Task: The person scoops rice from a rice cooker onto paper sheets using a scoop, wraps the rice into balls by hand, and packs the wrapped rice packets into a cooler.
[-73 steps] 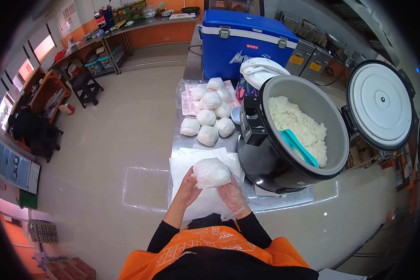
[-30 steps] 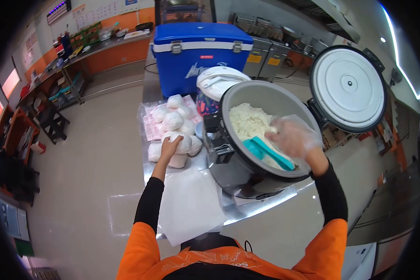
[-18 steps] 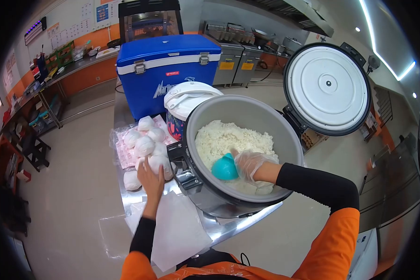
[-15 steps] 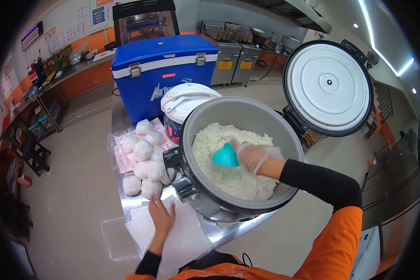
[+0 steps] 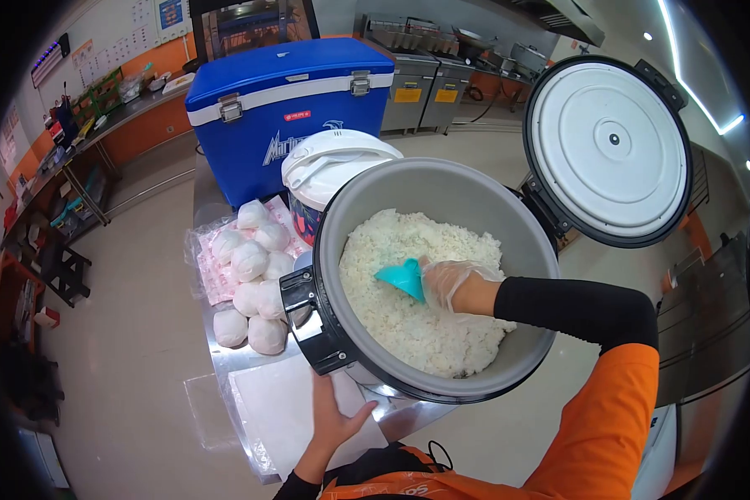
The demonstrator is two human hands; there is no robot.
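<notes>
In a clear plastic glove, my right hand (image 5: 458, 285) is closed on a turquoise scoop (image 5: 402, 278). The scoop rests tilted against white rice (image 5: 442, 340) inside a large rice cooker (image 5: 508, 218). My left hand (image 5: 335, 421), bare, lies over a stack of white paper sheets (image 5: 279, 408) beside the cooker's base. Its thumb is spread away, while the fingertips disappear under the cooker's black front latch (image 5: 315, 325). Several round white wrapped bundles (image 5: 248, 260) are piled left of the cooker, partly on pink-patterned plastic packaging (image 5: 217, 279).
The cooker's round lid (image 5: 612, 150) stands open at the right. Behind the bundles are a white-lidded container (image 5: 337, 162) and a blue cooler box (image 5: 250, 154). Everything stands on a metal table (image 5: 225, 367). Fryers (image 5: 417, 92) line the back wall.
My left hand has slid right from beside the bundles to the cooker's base. The scoop, blurred before, now shows sharply in nearly the same place in the rice. The view has shifted slightly.
</notes>
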